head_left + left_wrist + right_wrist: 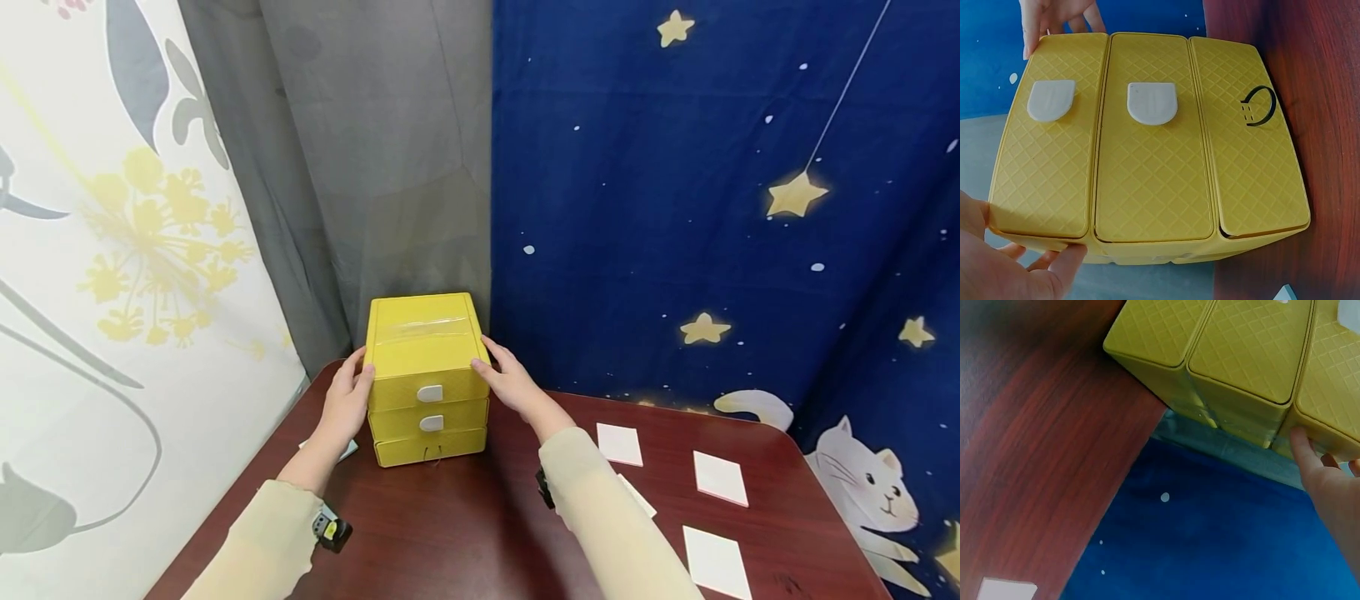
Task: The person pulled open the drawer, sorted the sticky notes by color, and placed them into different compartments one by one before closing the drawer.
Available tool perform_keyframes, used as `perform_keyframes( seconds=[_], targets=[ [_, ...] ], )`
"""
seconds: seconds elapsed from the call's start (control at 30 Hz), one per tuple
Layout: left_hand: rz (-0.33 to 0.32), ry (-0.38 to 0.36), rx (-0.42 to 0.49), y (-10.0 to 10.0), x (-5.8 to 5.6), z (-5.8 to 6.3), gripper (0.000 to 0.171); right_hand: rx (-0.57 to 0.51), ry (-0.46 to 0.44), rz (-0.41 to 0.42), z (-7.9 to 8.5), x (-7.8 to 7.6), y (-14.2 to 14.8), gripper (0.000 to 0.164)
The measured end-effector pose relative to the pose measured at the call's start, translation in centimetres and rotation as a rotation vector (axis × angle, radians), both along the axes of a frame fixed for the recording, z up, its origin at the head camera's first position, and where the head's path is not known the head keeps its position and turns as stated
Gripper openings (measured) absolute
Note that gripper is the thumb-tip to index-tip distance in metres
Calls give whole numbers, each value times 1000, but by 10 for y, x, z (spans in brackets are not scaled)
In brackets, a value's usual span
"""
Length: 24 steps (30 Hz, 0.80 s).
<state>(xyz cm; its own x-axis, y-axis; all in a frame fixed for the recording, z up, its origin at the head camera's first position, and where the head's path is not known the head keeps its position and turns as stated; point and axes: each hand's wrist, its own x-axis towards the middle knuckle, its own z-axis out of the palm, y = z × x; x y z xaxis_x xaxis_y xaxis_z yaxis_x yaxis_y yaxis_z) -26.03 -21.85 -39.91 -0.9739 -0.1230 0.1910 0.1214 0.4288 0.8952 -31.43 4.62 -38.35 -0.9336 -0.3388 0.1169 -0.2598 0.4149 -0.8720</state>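
A yellow three-tier drawer box (427, 354) stands at the table's far end. Its upper two drawers have white tab pulls (1152, 103); the lowest has a black loop (1262, 106). Clear tape crosses the top. My left hand (345, 402) presses the upper left side with mostly straight fingers, thumb near the front corner. On the opposite side my right hand (516, 385) lies against the top tier, its thumb close to the front edge. In the right wrist view, the fingertips of my right hand (1329, 487) touch the upper side wall.
White paper pads (619, 443) with pinkish edges lie spread over the right of the dark red table (435, 542). A pale blue item (348, 450) is partly hidden by my left forearm. Grey and blue curtains (637, 167) hang close behind the box.
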Motion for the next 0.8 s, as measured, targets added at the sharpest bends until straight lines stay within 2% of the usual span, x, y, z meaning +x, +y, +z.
perform_keyframes(
  seconds=[0.2, 0.47, 0.8],
  targets=[
    [14, -8, 4, 0, 0, -1, 55, -41, -9, -24, -2, 2, -1, 60],
    [11, -15, -14, 0, 1, 0, 57, -44, -2, -57, -3, 4, 0, 59],
    [30, -9, -39, 1, 3, 0, 57, -104, -18, -54, -7, 8, 1, 60]
  ],
)
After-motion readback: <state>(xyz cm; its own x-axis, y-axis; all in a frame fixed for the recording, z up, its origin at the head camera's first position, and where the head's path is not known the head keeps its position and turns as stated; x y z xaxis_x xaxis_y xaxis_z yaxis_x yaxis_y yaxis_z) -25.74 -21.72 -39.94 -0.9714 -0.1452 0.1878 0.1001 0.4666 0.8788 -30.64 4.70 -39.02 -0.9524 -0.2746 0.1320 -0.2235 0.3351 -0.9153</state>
